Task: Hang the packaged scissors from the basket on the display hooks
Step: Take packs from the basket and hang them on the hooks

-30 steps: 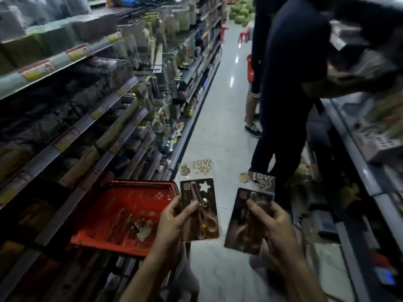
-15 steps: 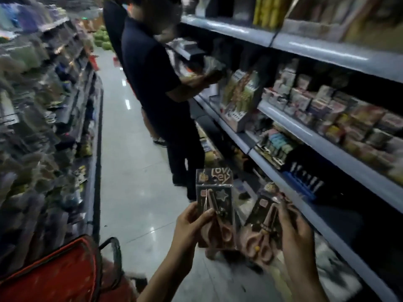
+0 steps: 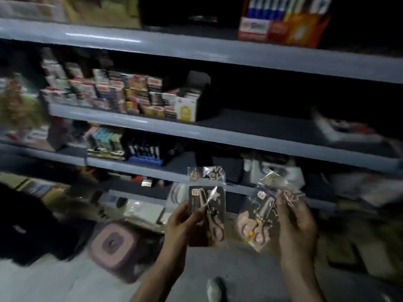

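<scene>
Gripping one clear-wrapped dark-carded scissors pack (image 3: 207,211) in each of the hands, left (image 3: 182,223) and right (image 3: 296,223), below the grey metal shelf (image 3: 196,129); hooks unseen, so keep hang-holes uppermost.

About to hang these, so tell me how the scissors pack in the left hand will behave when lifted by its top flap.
The scissors pack probably hangs bottom-heavy, since the handles sit low. Its clear top flap looks thin and crinkled, so it may bend. The left hand pinches one edge, so it seems light.

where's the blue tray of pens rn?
Head view, left of centre: the blue pen tray sits on the third grey shelf, above and left of the left hand.
</scene>
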Action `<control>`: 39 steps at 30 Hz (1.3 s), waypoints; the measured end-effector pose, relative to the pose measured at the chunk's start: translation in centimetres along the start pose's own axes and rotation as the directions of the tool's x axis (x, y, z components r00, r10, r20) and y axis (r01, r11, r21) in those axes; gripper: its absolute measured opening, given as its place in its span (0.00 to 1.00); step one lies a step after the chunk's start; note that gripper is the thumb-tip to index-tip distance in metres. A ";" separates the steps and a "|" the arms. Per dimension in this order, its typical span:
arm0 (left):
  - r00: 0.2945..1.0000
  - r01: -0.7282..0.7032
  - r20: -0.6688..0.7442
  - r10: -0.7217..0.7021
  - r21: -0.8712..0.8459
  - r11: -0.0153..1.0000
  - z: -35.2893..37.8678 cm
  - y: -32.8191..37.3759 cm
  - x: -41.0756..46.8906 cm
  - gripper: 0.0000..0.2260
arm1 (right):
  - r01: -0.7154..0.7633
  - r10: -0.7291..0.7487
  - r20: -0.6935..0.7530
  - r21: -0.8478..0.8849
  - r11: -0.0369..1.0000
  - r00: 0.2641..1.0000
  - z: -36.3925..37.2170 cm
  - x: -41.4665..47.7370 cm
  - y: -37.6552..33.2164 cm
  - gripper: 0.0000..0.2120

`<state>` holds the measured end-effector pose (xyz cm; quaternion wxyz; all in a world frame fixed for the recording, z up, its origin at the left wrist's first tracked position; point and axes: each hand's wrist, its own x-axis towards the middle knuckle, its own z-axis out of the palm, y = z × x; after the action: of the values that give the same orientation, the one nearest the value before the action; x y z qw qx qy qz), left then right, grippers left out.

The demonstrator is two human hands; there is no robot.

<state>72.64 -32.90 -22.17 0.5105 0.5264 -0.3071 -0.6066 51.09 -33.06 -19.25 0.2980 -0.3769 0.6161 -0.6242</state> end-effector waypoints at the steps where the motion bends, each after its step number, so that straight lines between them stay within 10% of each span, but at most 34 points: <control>1: 0.999 0.006 0.051 -0.007 0.021 1.000 1.7 -0.3 0.2 0.04 | -0.003 0.003 -0.055 0.007 1.000 0.999 -1.8 0.3 0.2 0.06; 19: 0.787 -0.084 0.611 -0.086 0.245 0.966 36.2 -4.1 0.0 0.10 | -0.088 0.289 -0.673 0.316 0.944 0.681 -30.5 10.5 -0.6 0.11; 27: 0.731 -0.100 0.678 -0.074 0.214 0.972 47.8 -5.8 -1.2 0.09 | -0.028 0.033 -0.563 0.019 0.999 0.826 -37.9 14.5 -2.4 0.29; 39: 0.579 -0.207 0.814 -0.035 0.189 0.960 57.4 -7.8 0.8 0.06 | 0.119 -0.104 -0.312 0.030 0.992 0.944 -43.2 25.4 -2.9 0.04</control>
<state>15.70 -40.87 -14.78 0.2684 0.2386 -0.6090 -0.7072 1.54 -30.59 -11.93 0.1709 -0.3010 0.6177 -0.7061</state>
